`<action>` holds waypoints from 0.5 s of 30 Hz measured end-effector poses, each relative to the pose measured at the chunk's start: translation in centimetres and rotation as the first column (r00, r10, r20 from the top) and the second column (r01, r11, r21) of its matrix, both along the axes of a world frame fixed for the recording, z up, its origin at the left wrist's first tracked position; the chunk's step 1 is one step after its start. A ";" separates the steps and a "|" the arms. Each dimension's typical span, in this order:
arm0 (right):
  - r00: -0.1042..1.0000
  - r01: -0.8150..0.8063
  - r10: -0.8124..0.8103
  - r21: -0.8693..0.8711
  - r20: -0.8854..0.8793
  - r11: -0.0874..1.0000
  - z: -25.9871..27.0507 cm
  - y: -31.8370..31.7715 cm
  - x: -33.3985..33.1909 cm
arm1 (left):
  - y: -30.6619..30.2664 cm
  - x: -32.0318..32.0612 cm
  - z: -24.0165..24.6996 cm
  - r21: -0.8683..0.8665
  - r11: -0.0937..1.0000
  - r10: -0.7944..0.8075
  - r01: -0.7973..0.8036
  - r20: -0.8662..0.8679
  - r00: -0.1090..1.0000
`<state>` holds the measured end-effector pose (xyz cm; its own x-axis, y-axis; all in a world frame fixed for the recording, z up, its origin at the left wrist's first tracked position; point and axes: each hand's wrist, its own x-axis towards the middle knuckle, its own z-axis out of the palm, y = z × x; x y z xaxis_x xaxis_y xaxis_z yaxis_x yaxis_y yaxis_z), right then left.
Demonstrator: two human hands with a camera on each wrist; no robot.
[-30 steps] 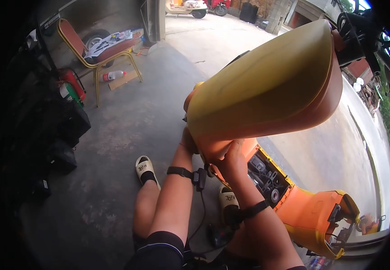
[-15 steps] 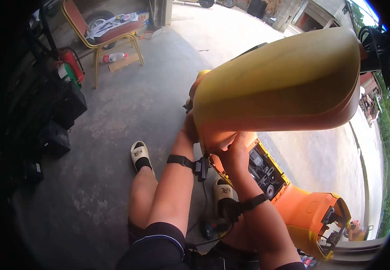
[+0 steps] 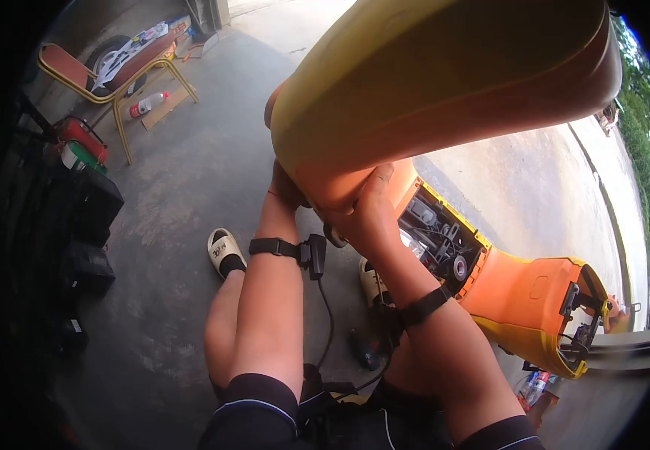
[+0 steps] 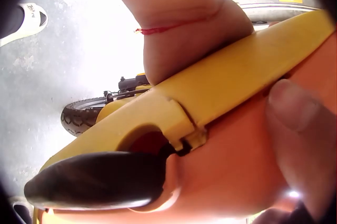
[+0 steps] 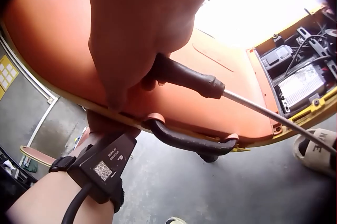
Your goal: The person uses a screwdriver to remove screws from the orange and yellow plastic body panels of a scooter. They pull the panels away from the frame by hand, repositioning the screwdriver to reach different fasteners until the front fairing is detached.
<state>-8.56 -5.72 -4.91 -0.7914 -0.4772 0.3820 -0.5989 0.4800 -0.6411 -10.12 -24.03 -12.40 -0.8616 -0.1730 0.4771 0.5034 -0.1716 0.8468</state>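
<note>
The orange inner panel (image 5: 221,108) of a scooter's front body meets yellow trim (image 4: 221,71) along a seam. My right hand (image 3: 373,210) holds a screwdriver (image 5: 189,79) by its dark handle, its metal shaft slanting down and away from the panel. The thumb (image 4: 295,108) of that hand lies at the seam. On the outer side my left hand (image 3: 287,184) reaches behind the yellow trim, a red string around its wrist; its fingers are hidden. A black hook-shaped loop (image 5: 192,138) sticks out of the panel near both hands.
The scooter's floor bay (image 3: 437,232) lies uncovered, with wiring and metal boxes inside. Behind it is the orange seat base (image 3: 527,292). A chair (image 3: 115,71) with papers, a bottle (image 3: 148,103) and dark boxes (image 3: 88,262) stand to the left.
The head view has shifted, so the front body sits higher and looms larger. Both hands stay at the same spot on the panel's lower end.
</note>
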 end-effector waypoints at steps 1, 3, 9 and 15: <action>0.999 -0.054 0.055 -0.080 0.002 0.995 -1.1 -0.2 -0.4 | -0.9 -0.5 -0.9 -0.376 0.912 0.136 -0.165 -0.102 0.985; 0.995 -0.100 0.102 -0.162 0.005 0.982 -1.8 0.1 -0.6 | 0.0 -0.3 0.3 -0.129 0.992 -0.009 -0.007 -0.125 0.992; 0.999 -0.047 0.046 -0.092 -0.006 0.995 -1.3 0.4 -0.4 | -0.4 -0.8 -0.7 -0.115 0.985 0.108 -0.130 -0.179 0.978; 0.999 -0.047 0.046 -0.076 -0.021 0.996 -1.0 0.6 -0.6 | 0.0 -0.7 0.3 0.148 0.985 -0.074 0.092 -0.125 0.989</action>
